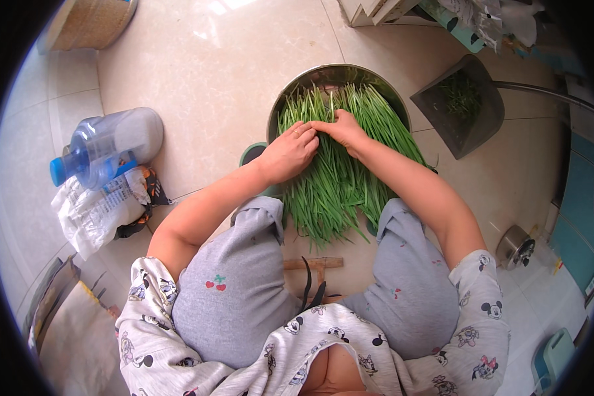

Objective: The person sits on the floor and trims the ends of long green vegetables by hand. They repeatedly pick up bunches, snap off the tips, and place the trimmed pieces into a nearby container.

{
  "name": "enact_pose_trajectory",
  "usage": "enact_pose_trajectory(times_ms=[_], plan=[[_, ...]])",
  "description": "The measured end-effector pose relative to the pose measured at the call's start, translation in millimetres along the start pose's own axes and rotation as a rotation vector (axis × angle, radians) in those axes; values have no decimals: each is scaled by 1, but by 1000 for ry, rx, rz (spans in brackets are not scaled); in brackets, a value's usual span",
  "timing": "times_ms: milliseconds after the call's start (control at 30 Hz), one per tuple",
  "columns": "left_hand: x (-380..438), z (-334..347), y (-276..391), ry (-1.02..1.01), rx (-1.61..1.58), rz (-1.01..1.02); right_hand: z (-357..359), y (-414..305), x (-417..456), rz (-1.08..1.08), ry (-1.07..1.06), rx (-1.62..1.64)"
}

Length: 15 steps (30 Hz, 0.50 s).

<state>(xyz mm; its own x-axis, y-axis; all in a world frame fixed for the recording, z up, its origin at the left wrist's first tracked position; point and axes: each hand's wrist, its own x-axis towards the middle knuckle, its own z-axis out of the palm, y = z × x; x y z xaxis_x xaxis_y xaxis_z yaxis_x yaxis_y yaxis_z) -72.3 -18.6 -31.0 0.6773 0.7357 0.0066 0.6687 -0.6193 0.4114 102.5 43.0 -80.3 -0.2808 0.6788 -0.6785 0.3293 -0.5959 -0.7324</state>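
A large bunch of long green chives [321,193] lies across a round steel basin [410,106], pale stem ends inside it and leaf tips hanging over the near rim. My left hand [291,152] rests palm down on the chives, a ring on one finger; whether it grips any is hidden. Beside it, my right hand [345,132] curls its fingers around a few stems near their pale ends. Its extended thumb meets my left fingertips. Below the leaf tips, between my knees, shows part of a wooden frame [314,264] with black straps.
To the right a dark dustpan [482,126] holds green scraps. A clear plastic jug [114,138] with a blue cap and a white plastic bag [96,210] lie at left. A woven basket [91,24] stands at top left, a steel pot [512,247] at right.
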Motion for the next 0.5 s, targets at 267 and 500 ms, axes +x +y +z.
enact_pose_trajectory(times_ms=[267,500], plan=[[0,-2,0,101,-29,7,-20,1,-15,-23,-45,311],[5,-5,-1,85,-50,-27,-29,-18,-26,-24,-84,188]])
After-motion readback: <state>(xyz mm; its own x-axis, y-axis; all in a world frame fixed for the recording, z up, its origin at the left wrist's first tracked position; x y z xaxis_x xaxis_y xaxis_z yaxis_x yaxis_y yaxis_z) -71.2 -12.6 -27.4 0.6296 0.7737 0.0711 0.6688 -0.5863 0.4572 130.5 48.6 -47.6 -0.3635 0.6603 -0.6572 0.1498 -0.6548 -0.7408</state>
